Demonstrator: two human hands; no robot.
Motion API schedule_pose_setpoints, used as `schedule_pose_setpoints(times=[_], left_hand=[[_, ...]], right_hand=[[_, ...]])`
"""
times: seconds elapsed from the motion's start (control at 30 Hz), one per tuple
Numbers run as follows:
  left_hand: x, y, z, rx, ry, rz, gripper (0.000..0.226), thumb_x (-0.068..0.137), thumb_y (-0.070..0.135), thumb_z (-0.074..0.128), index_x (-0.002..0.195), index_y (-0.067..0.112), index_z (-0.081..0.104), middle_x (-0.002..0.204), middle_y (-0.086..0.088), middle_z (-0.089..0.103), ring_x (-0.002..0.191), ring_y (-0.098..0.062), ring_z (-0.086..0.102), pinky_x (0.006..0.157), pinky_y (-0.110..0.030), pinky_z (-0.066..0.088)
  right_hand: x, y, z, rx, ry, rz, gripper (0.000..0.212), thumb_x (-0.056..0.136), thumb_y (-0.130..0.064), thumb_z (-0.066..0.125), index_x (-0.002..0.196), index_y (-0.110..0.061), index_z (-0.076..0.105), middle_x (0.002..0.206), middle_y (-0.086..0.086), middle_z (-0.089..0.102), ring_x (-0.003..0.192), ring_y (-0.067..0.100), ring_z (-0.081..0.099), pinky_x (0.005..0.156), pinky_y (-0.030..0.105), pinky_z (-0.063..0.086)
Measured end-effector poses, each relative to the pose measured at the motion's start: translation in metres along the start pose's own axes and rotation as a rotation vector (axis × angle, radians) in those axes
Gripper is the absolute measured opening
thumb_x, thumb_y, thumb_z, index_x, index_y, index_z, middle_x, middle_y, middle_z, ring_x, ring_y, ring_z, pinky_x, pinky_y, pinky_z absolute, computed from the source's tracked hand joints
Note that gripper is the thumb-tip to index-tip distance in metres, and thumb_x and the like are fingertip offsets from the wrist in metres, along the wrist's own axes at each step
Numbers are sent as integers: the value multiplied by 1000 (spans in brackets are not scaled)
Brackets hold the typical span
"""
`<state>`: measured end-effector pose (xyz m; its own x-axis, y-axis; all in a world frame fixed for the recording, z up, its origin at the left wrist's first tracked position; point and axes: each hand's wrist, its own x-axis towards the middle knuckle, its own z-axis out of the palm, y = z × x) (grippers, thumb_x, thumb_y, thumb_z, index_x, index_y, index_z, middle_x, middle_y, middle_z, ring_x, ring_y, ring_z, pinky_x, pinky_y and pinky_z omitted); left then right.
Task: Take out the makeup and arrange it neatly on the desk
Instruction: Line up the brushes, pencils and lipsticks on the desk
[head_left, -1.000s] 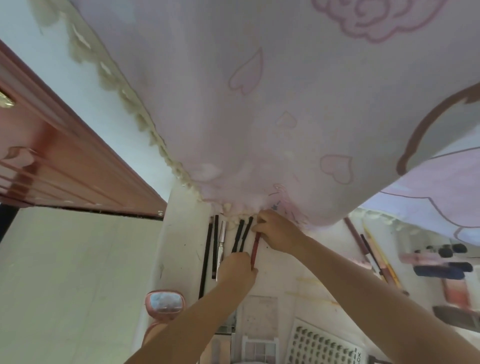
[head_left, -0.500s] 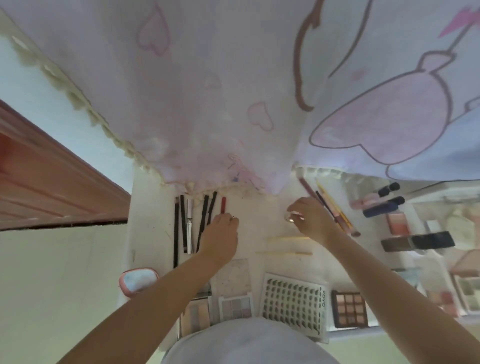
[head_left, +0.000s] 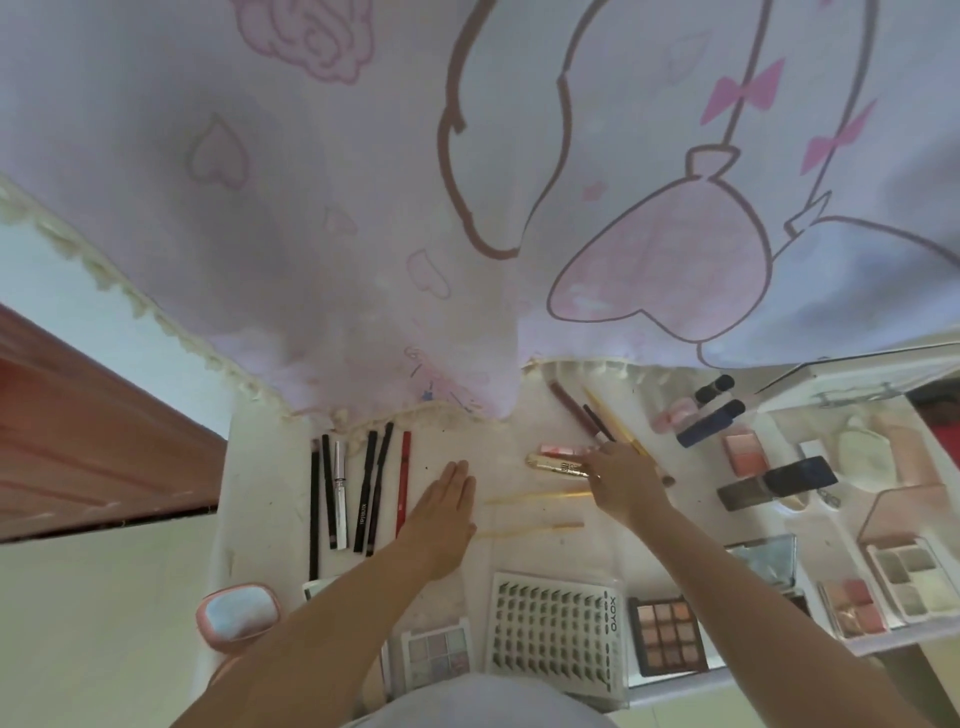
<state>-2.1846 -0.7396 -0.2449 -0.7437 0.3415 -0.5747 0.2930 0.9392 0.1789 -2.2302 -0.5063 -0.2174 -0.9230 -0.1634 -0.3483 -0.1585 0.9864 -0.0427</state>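
Nearest me along the front edge of the surface (head_left: 270, 467) I see the flat items lined up side by side: a pastel palette (head_left: 437, 650), a lash tray (head_left: 553, 635) and a brown palette (head_left: 666, 635), which I judge were grouped by shape so they sit flush. A pink compact (head_left: 236, 618) hangs at the left corner. Further in, my left hand (head_left: 441, 512) lies flat, fingers straight and together, gripping nothing, just right of the red pencil (head_left: 402, 480); I take it as steadying or squaring off the pencil row (head_left: 340, 493), which lies parallel, tips pointing away. My right hand (head_left: 621, 480) reaches to the middle, fingers curled onto a gold tube (head_left: 558, 464), with a pink tube (head_left: 563, 449) touching it just beyond; I think both are being drawn toward the row. Beyond, loose brushes (head_left: 587, 415) lie slanted, not yet sorted, near a curtain (head_left: 467, 208) hem draping the back edge. To the right, more makeup waits: a blush (head_left: 745, 453), a navy tube (head_left: 710, 423) and more palettes (head_left: 883, 587).
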Motion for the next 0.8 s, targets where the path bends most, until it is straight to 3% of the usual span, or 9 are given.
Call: schedule_pose_setpoints(times=[0.23,0.43,0.57,0.7,0.8], left_hand=[[1,0,4,48,14,-1,56,100,25,14,140,1,-17,149,-15,-25,139,-27,-22,113,-31,-11],[2,0,3,51,0,1,56,100,25,14,140,2,-17,150,-14,-25,139,-26,-22,113,-31,-11],[1,0,0,28,-14,11,56,100,24,15,141,2,-16,150,-14,-25,139,-26,-22,113,-31,-11],[0,2,-15,-95,-36,7,58,100,26,21,143,3,-11,152,-12,-20,141,-23,-17,115,-29,-7],[-1,6,-39,-306,51,28,60,99,29,27,144,7,-7,155,-7,-10,143,-17,-6,114,-24,-1]], right_hand=[[5,5,6,19,-60,-69,43,93,-15,36,135,-23,38,134,0,44,122,22,41,93,31,39],[10,9,7,107,-130,-78,31,93,-15,40,122,-14,51,129,7,43,121,21,39,96,29,35],[9,11,9,143,-99,-66,38,90,-13,46,128,-12,42,130,7,44,121,21,39,99,27,34],[0,9,6,258,-44,-82,24,91,-10,43,113,-15,48,117,3,55,106,18,52,81,19,36],[-7,5,-16,345,6,-155,15,92,-9,41,102,-7,52,105,9,57,89,16,49,70,16,29]])
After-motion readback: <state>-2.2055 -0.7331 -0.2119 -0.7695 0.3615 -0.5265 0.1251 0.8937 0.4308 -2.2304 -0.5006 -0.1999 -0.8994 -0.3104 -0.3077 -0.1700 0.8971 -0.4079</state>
